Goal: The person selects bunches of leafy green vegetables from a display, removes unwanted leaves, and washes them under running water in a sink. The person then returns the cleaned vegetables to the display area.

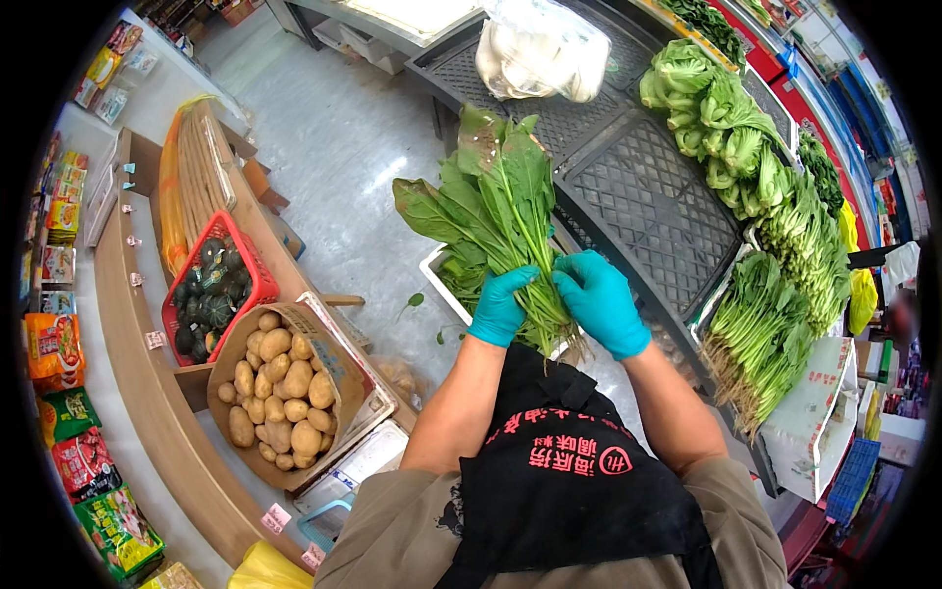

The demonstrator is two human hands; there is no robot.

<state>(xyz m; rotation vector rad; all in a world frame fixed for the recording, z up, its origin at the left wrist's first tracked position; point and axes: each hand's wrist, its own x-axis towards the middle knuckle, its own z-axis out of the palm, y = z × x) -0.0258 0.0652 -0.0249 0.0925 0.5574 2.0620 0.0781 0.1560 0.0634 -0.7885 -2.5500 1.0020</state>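
Observation:
A bunch of leafy greens (493,199) with thin stems and pale roots is held up in front of my black apron. My left hand (504,305), in a teal glove, is closed around the left side of the stems. My right hand (600,298), gloved alike, grips the stems near the roots from the right, its thumb and fingers against them. Behind and below the bunch, a white box (436,276) holds more of the greens; the bunch and my hands hide much of it. Some loose leaves (416,300) lie on the floor to its left.
A black slatted display stand (655,191) bears a plastic bag of white produce (541,51), lettuce heads (736,140) and rooted greens (758,331). At left, a wooden shelf (140,353) holds a red basket (257,272) of dark squashes and potatoes (276,397) in a paper sack.

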